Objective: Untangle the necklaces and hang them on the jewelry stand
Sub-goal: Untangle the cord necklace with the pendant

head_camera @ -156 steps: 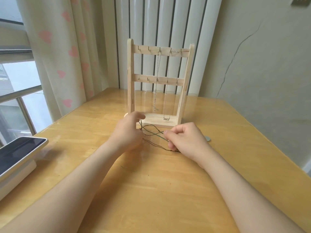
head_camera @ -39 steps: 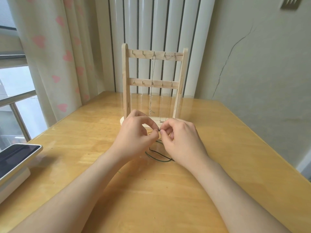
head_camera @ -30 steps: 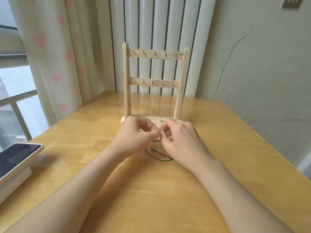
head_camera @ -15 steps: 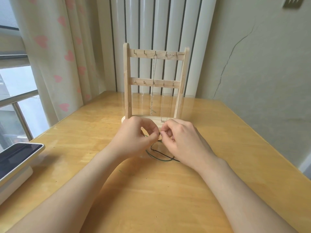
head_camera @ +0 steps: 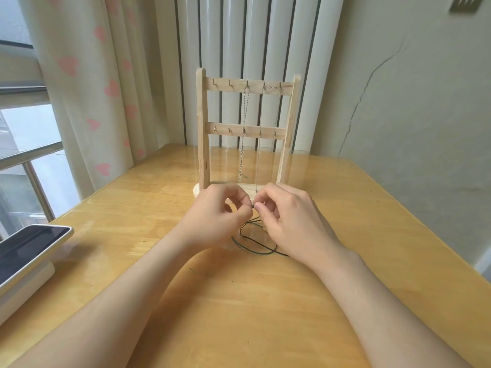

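Left hand and right hand each pinched dark cord, fingertips nearly touching, just before stand near far edge of table. Loose loops trailed on table. Best: small sideways picks; hard pull would likely tighten tangle.

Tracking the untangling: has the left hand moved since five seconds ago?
Yes: the left hand shifted right, from by the jewelry stand's left post to its middle.
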### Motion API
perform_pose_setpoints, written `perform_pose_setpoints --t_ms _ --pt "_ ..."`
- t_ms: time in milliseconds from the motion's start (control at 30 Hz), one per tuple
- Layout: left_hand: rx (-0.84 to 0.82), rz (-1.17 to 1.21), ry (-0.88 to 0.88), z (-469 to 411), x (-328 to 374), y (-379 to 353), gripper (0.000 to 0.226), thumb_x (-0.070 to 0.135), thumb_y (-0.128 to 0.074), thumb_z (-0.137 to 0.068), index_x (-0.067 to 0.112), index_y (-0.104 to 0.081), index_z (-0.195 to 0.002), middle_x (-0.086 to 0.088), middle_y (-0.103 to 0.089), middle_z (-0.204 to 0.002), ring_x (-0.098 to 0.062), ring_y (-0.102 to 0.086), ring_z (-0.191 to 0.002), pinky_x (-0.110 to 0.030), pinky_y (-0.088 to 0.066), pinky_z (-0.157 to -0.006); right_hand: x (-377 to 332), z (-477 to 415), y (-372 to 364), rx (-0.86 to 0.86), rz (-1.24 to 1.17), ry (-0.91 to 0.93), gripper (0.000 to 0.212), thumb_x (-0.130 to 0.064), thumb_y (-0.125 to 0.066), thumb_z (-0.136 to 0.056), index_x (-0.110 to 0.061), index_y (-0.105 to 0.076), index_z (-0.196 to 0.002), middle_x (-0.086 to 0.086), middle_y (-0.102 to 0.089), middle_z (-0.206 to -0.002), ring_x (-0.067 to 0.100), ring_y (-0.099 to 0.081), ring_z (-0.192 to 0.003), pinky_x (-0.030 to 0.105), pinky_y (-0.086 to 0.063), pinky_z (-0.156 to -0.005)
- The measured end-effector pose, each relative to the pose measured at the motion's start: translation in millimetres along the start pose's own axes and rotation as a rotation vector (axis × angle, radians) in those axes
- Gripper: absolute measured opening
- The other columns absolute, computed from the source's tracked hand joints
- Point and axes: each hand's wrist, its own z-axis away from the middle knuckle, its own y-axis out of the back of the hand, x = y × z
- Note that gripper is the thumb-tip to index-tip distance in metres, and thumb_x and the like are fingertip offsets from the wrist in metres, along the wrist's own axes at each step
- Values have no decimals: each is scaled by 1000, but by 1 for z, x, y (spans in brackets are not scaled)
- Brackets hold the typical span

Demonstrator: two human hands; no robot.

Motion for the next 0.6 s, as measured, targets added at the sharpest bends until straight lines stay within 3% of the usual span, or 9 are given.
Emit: perform_pose_setpoints --t_ms 200,400,600 --pt "-30 8 30 -1 -1 5 14 21 -68 -96 21 -72 -83 13 -68 -82 -8 -52 -56 -15 -43 -57 -4 1 3 -5 46 32 6 -27 -64 -100 -32 -64 -97 -16 -60 -87 6 -52 -73 32 -50 -68" --pt "-33 55 84 -3 2 7 18 22 -67 -100 15 -72 -84 17 -64 -74 -2 -49 -53 -10 -41 -53 -2 0 4 25 -40 27 9 -24 -61 -97 -30 -60 -92 -13 -61 -77 14 -60 -74 39 -53 -66" --pt "85 66 200 -7 -7 17 19 23 -65 -96 13 -70 -80 12 -65 -77 -5 -47 -52 -26 -43 -61 9 -4 10 119 -121 -84 13 -19 -54 -103 -27 -55 -93 -7 -64 -74 16 -61 -70 40 -51 -65"
